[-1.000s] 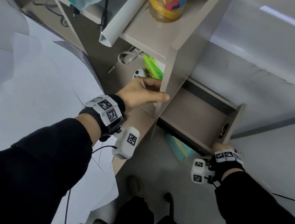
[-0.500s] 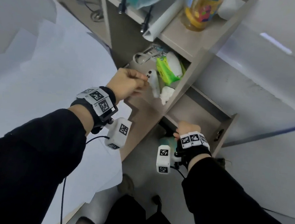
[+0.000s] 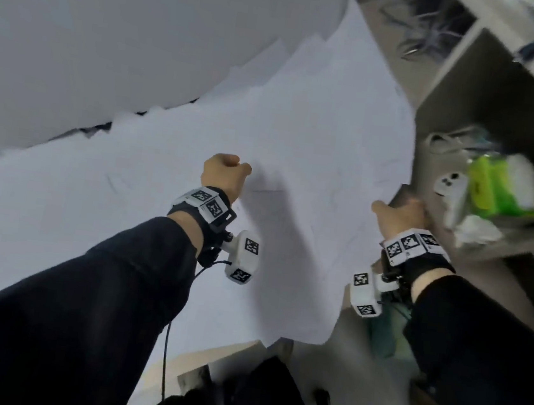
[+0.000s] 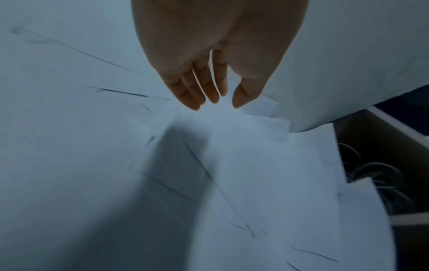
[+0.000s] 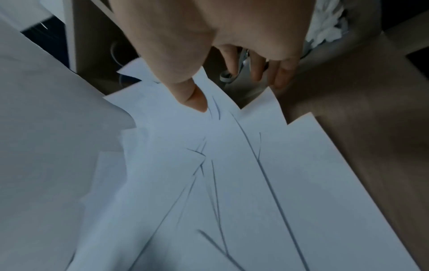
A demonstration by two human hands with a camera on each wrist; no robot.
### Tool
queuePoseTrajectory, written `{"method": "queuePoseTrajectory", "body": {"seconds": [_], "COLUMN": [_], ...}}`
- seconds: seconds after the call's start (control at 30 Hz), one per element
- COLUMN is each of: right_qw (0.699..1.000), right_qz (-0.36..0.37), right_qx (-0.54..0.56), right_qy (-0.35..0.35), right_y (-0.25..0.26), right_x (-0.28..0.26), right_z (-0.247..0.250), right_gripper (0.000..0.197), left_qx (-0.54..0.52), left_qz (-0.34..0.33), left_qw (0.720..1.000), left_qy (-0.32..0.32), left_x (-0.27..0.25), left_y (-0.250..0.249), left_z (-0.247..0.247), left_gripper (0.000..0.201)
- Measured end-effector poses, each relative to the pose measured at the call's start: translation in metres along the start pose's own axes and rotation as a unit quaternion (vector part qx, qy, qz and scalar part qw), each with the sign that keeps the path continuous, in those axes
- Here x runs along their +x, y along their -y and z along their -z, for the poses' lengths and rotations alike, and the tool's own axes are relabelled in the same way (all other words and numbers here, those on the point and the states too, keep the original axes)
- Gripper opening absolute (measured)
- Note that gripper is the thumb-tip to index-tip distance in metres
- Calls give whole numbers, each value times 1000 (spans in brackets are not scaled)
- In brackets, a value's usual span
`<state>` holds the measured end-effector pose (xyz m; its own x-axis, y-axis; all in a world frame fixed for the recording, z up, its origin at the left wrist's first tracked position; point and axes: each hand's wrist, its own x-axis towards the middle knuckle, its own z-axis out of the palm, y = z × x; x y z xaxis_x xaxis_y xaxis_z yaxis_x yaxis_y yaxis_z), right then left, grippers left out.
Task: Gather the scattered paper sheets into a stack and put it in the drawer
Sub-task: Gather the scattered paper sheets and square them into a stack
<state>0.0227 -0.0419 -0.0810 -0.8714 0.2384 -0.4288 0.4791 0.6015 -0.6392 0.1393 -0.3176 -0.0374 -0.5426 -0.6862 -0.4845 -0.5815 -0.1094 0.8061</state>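
The left hand point(image 3: 223, 175) has left the shelf compartment and now hovers over the middle of the scattered paper sheets point(image 3: 298, 146); the left wrist view shows its fingers point(image 4: 210, 86) straight and close together, thumb slightly apart, pointing down at the sheets and holding nothing. Whether the tips already touch paper I cannot tell. The right hand point(image 3: 400, 214) has come off the drawer front and sits at about 3 o'clock from the left hand, at the right edge of the paper spread. In the right wrist view its thumb point(image 5: 195, 99) lies on or just over a sheet corner, while the other fingers point(image 5: 282, 75) reach loosely past the paper edge over the bare desk point(image 5: 362, 128); nothing is pinched.

The sheets overlap loosely across the desk, fanned at different angles, none stacked yet. At 2 o'clock from the right hand the shelf unit point(image 3: 454, 90) holds a green packet point(image 3: 488, 187) and a small white device point(image 3: 450, 186). The drawer, seen pulled open a moment ago, is now out of view.

So opening looks finished and gathering is about to begin: both hands bracket the spread, placed to sweep the sheets inward.
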Motion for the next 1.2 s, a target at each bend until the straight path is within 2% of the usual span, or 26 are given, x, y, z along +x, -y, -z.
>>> {"method": "queuePoseTrajectory", "body": {"seconds": [0.03,0.13,0.3,0.37,0.47,0.57,0.7,1.0,1.1,1.2], "right_qw": [1000,999,991,986,978,966,947,952,951,951], "right_qz": [-3,0,0,-6,32,117,155,210,236,261], "right_qx": [-8,4,-43,-70,-94,-155,-240,-212,-193,-165], "right_qy": [-2,52,129,150,181,173,146,75,52,34], "right_y": [3,7,0,1,8,17,32,88,107,128], "right_x": [4,21,58,62,59,54,45,-5,-32,-56], "right_z": [-3,-6,-13,-13,-14,-16,-12,21,33,45], "right_gripper": [80,71,49,44,21,22,29,20,30,26], "left_qx": [13,23,-12,-26,-42,-39,-40,-34,-7,27], "left_qz": [4,4,8,7,3,-12,-34,-74,-75,-61], "left_qw": [1000,1000,1000,999,999,998,997,990,989,988], "left_qy": [-8,-14,25,33,33,41,62,114,125,141], "left_x": [3,11,19,23,26,26,23,7,3,1], "left_y": [8,25,35,37,42,42,36,4,-6,-11], "left_z": [5,3,-13,-18,-21,-21,-22,-19,-15,-9], "left_gripper": [48,64,81,77,68,66,66,67,78,70]}}
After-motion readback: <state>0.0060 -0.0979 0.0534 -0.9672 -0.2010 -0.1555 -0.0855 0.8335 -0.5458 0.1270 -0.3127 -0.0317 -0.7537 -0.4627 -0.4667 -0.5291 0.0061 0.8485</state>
